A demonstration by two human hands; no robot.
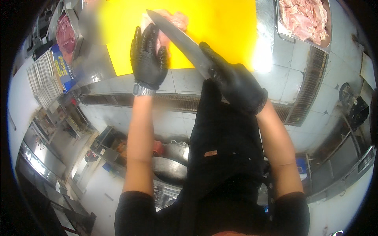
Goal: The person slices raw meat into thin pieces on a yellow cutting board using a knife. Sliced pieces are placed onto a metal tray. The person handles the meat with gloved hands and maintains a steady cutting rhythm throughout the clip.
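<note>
A piece of pale pink raw meat [179, 20] lies near the far edge of the yellow cutting board [224, 27]. My left hand [149, 59], in a black glove with a metal watch at the wrist, rests flat on the meat's left side, fingers stretched out and pointing away from me. In my black-gloved right hand [234, 80] is a large kitchen knife [179, 39]. Its broad blade slants up to the left across the meat, the tip just beyond my left fingertips. The knife's handle is hidden inside my right fist.
A metal tray [330, 23] heaped with pale raw meat [305, 17] stands at the far right. On the left, another metal tray [78, 35] holds darker red meat [65, 35], beside a blue box [65, 70]. A floor drain grate [177, 103] runs below the table edge.
</note>
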